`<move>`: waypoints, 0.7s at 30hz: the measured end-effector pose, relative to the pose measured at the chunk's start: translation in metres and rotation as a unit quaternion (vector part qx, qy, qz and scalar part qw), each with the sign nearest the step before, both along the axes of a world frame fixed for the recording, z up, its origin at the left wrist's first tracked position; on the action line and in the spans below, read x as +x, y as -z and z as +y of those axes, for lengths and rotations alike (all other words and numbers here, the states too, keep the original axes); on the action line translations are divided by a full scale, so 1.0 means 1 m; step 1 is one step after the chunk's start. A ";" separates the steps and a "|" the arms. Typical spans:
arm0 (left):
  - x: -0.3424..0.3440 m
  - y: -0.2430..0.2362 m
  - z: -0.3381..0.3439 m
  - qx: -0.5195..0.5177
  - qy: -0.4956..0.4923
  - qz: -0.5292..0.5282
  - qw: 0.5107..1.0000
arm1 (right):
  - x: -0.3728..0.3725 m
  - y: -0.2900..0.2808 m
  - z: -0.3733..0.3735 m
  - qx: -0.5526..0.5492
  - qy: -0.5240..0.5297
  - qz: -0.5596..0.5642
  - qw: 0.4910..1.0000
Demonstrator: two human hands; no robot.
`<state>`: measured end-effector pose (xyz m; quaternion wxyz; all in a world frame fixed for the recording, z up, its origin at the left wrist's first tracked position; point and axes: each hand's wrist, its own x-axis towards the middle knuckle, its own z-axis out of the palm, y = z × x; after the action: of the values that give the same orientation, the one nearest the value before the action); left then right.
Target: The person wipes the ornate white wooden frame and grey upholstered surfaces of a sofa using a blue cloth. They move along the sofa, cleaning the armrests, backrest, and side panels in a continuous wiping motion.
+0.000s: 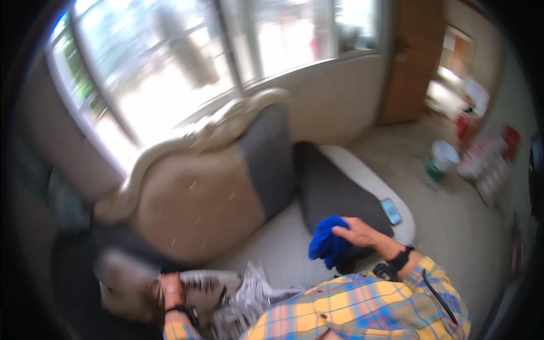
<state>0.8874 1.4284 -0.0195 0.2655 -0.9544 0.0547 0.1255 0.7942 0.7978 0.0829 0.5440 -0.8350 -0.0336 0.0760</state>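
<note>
Plaid shirt in yellow and blue fills the lower edge, closest to the camera, and from it the two arms part widely. Out to the right, the right hand pinches a bunched blue cloth between thumb and fingers. The cloth hangs off the left side of that hand, over the grey end of the sofa, crumpled enough that it has only a loose long axis, running from the fingers down toward the viewer. That puts the cloth directly in the right hand and well apart from the left hand, which is down at the lower left beside a blurred pale bundle; whether the left fingers are closed on anything I cannot tell. Between the two sides lies crinkled, shiny clear plastic, just right of the left hand, with the pale seat behind it. Seen from the left hand, the cloth is off to the right and farther from the body. A phone rests just beyond the right hand, near the sofa's rounded white edge.
</note>
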 end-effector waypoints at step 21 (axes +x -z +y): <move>-0.434 0.158 -0.059 -0.261 -0.586 0.057 0.765 | 0.030 0.005 0.010 0.018 -0.099 -0.033 0.994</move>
<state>0.4533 1.3695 -0.1775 -0.1228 -0.8243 -0.4694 0.2917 0.8244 0.8081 0.0782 0.5469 -0.8199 -0.1354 0.1017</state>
